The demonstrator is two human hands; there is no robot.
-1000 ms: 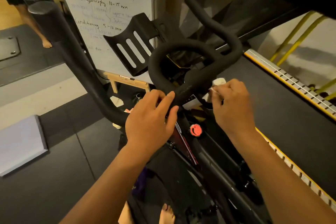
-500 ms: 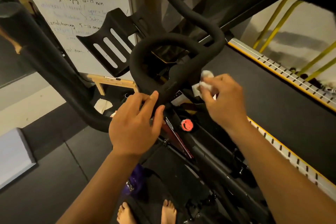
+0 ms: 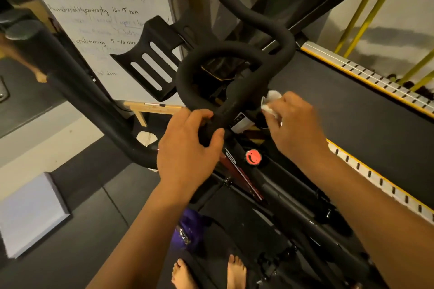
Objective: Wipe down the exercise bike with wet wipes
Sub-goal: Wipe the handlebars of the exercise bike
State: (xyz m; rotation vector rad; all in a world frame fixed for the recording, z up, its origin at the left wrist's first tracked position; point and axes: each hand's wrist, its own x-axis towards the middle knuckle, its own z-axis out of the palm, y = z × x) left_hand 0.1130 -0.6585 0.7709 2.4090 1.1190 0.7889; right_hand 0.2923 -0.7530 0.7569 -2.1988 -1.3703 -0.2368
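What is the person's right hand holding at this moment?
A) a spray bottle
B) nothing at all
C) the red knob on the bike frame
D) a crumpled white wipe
D: the right hand pinches a crumpled white wipe just beside the black handlebar, while the left hand grips that handlebar lower down.

Both forearms bare to frame edge; left hand (image 3: pixel 185 155), right hand (image 3: pixel 293 129) bare; feet (image 3: pixel 236 271) bare
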